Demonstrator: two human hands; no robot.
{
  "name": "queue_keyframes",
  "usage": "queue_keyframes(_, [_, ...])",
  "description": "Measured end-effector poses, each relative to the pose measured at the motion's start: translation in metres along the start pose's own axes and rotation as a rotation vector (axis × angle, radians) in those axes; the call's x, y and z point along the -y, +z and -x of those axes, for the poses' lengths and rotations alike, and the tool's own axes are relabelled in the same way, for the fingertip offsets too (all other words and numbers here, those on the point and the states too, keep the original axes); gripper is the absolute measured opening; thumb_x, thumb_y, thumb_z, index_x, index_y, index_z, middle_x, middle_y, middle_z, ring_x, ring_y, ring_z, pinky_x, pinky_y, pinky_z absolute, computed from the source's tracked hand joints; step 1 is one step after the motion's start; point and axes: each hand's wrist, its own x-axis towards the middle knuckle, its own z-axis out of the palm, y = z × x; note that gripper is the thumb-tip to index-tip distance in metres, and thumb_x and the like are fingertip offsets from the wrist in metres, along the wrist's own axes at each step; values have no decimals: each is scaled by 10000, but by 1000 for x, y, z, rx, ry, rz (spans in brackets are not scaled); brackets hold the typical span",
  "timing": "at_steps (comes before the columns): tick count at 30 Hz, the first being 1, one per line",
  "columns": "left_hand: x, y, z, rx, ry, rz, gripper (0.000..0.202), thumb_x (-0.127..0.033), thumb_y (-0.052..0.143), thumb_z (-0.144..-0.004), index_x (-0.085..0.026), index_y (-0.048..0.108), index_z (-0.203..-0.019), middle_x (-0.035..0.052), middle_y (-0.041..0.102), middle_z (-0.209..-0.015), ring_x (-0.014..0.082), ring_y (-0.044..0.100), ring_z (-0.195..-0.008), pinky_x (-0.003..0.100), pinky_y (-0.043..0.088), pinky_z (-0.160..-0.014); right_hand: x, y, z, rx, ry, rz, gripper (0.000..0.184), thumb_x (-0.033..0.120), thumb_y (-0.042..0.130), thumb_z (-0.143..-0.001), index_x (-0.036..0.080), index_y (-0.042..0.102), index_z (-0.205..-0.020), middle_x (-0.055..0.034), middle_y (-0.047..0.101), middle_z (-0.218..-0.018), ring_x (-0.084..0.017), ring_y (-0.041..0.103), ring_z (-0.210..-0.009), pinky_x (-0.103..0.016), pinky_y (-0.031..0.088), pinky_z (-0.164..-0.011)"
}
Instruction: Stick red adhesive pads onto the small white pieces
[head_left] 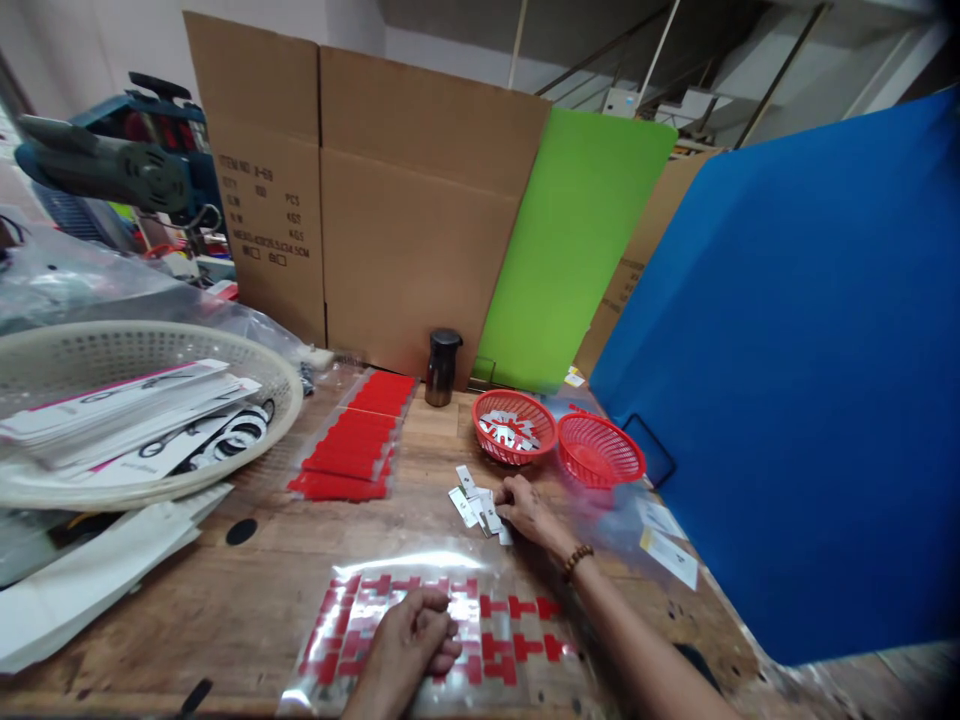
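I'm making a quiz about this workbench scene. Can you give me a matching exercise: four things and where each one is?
Things:
1. left hand
2. right hand
3. dark canister
4. cream basket

Places:
A. by the cardboard wall
B. on the clear sheet of red T-shapes
C. far left, holding packaged items
D. at the small white tags

Pairs: 1-B, 2-D, 3-A, 4-C

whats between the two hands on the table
In the head view, only bare wood table and the far edge of the clear sheet of red shapes separate the left hand from the right hand.
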Motion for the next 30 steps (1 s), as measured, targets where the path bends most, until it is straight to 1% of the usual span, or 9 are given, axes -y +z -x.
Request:
queue_keyframes(5, [1,-2,-3,2,-15,-32,498,-519,693,-575,-119,548,-834,85,658,-697,178,653,-622,263,509,-553,1,-4,0,36,16,6,109,86,506,-690,149,556,-763,-28,550,-794,-137,499,-733,-221,362,-640])
queue_keyframes(9, [4,-3,-6,-7,-29,-42,518,-520,706,-545,-119,547,-832,94,660,-714,190,658,-623,272,514,-543,-4,-6,5,46,44,10,165,67,566,-615,137,566,-764,-38,528,-839,-126,473,-718,-218,336,-622])
queue_keyframes(14, [-3,-3,-2,-9,-33,-48,497,-486,713,-564,-110,557,-848,106,669,-730,188,664,-630,266,519,-554,-9,-4,4,49,100,-64,209,37,621,-529,144,532,-684,6,523,-709,-107,446,-643,-208,308,-567])
queue_keyframes(16, [-7,-2,1,8,-23,-47,471,-464,706,-593,-107,553,-860,106,673,-736,186,667,-641,270,523,-568,-9,-5,3,52,116,-133,232,33,639,-499,152,511,-652,37,513,-638,-92,436,-587,-197,303,-533])
queue_keyframes(19, [-11,-2,4,5,-20,-49,452,-442,709,-605,-105,549,-860,97,675,-727,180,666,-631,262,521,-559,-8,-12,4,24,134,-269,177,86,628,-554,159,498,-648,59,498,-566,-80,440,-523,-185,312,-493])
queue_keyframes(23, [-12,-4,5,8,-41,-49,461,-423,722,-605,-96,551,-881,97,676,-750,175,670,-638,260,527,-577,-4,-27,16,-105,138,-459,97,170,577,-645,167,485,-676,53,491,-559,-85,460,-503,-189,340,-470])
queue_keyframes(27, [-18,1,8,-11,-64,-28,483,-412,732,-607,-94,553,-924,84,672,-758,170,674,-652,255,536,-609,11,-34,43,-220,136,-629,184,241,555,-698,172,503,-860,49,506,-619,-91,492,-532,-207,397,-507])
queue_keyframes(29, [-25,9,11,-23,-77,3,492,-402,728,-624,-99,551,-970,83,675,-770,162,675,-655,245,538,-618,22,-28,63,-189,138,-741,250,274,568,-715,163,512,-931,49,514,-607,-88,497,-513,-210,406,-503])
queue_keyframes(30, [-28,14,13,-19,-87,26,493,-389,728,-632,-103,550,-991,86,678,-784,157,675,-657,241,539,-626,28,-23,74,-147,141,-879,278,275,594,-710,157,523,-951,45,526,-611,-85,500,-511,-207,406,-503])
